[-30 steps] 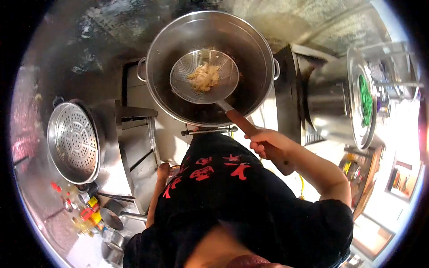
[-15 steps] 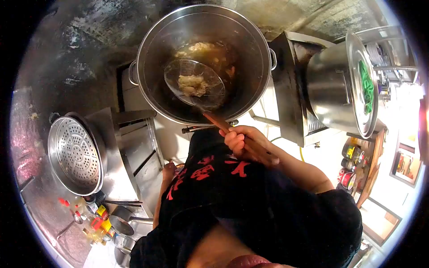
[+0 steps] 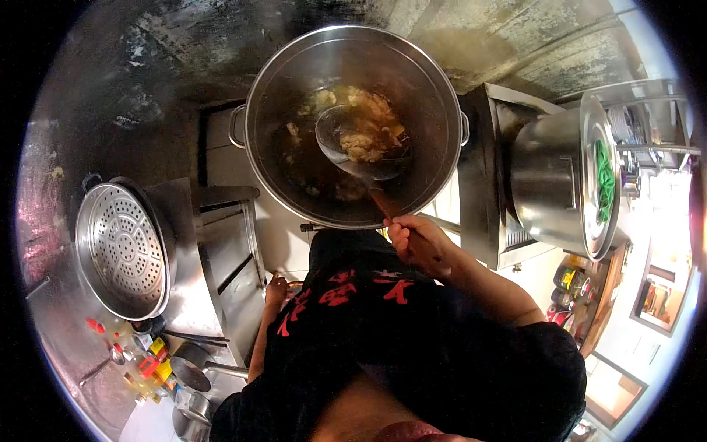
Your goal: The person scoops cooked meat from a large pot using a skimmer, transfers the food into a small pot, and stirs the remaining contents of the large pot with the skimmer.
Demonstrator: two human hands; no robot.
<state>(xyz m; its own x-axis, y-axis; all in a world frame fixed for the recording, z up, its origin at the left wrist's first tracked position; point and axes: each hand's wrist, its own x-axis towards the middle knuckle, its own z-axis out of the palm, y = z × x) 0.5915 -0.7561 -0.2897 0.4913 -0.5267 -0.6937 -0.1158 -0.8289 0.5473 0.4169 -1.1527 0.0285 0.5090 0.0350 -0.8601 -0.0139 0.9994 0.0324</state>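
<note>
Head view gives me the big pot (image 3: 265, 140) at 12 o'clock, brown liquid (image 3: 298, 162) inside. I have the right hand (image 3: 420, 241) at the pot's 5 o'clock, fingers wrapped round the brown handle (image 3: 381, 202) of a strainer (image 3: 330, 140). The strainer is inside the pot, just off its centre, with pale lumps of food (image 3: 362, 149) in it; how much of it is under the liquid I can't tell. Loose food shows towards the pot's 11 o'clock.

My left hand (image 3: 276, 292) is low, at the pot's 7 o'clock, beside the apron; whether it grips anything I can't tell. Around the frame I see a pan with holes (image 3: 125, 254) near 9 o'clock and a tall pot (image 3: 549, 184) near 3.
</note>
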